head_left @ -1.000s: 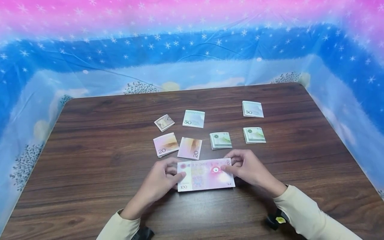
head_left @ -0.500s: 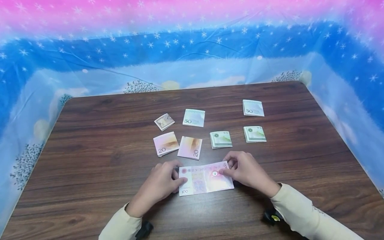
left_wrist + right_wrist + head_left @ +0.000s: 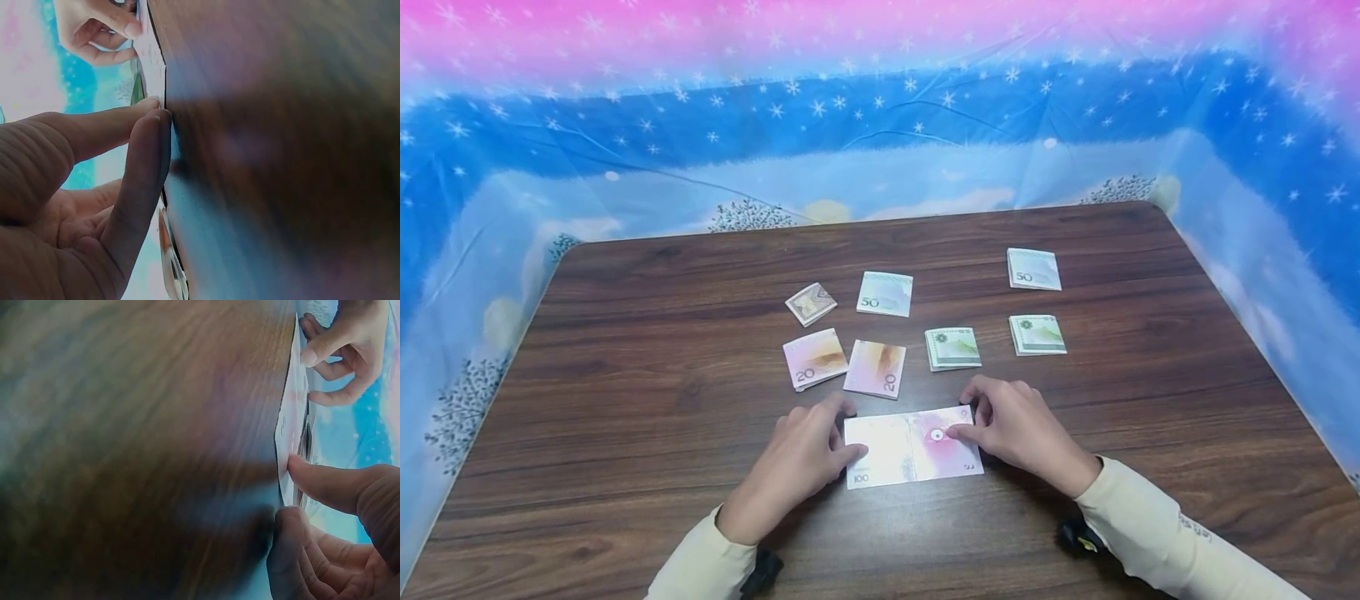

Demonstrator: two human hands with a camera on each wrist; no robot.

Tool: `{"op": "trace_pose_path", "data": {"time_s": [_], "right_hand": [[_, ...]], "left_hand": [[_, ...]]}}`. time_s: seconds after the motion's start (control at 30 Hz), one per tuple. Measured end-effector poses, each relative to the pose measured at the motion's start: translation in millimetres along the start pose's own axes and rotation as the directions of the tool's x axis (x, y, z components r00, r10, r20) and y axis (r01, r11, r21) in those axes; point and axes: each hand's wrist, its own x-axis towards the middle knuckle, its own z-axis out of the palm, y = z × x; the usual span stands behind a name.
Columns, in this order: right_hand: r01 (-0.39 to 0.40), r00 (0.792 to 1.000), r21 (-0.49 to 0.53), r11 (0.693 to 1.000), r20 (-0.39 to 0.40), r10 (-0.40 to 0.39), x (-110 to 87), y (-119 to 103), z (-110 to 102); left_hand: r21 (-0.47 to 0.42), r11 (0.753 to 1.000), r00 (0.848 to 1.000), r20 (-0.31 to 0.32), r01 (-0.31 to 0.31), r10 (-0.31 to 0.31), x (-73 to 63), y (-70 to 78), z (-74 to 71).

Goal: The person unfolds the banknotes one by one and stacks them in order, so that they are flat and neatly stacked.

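Observation:
A pink 100 banknote (image 3: 887,450) lies unfolded near the middle front of the table, with a crease ridge across its centre. My left hand (image 3: 797,458) pinches its left end, thumb on the printed face. At the other end my right hand (image 3: 1015,425) holds it, thumb on top beside a pink round mark and fingers at the edge. In the left wrist view the thumb and a finger meet at the end of the note (image 3: 152,69). The right wrist view shows the note (image 3: 289,425) edge-on, slightly peaked at its crease, close to the tabletop.
Behind the hands lie folded banknotes: two pink 20s (image 3: 815,359) (image 3: 876,369), two green-faced notes (image 3: 952,348) (image 3: 1037,335), two 50s (image 3: 885,294) (image 3: 1033,269) and a small brown note (image 3: 811,304). A snowflake-patterned cloth (image 3: 880,117) surrounds the wooden table (image 3: 625,375).
Both hands have brought the 100 banknote slightly down toward the table's near side, and its centre crease now shows. Over the last half second it has barely moved. The folded notes stay put.

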Motion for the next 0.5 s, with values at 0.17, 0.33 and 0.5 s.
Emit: {"op": "trace_pose_path", "data": {"time_s": [0.17,0.33,0.5], "right_hand": [[0.019,1.000,0.037,0.999,-0.011,-0.019,2.4,-0.1,-4.3],[0.003,0.999,0.094,0.996,-0.036,0.000,14.1,6.4,-26.3],[-0.074,0.994,0.086,0.994,-0.071,0.081,32.8,26.7,-55.1]], "left_hand": [[-0.024,0.999,0.999,-0.037,-0.033,0.032,-0.7,-0.1,-2.3],[-0.172,0.984,0.997,-0.072,-0.034,0.022,-1.2,-2.1,-9.6],[-0.335,0.942,0.997,-0.074,0.000,-0.026,-1.1,-7.1,-16.5]]}}
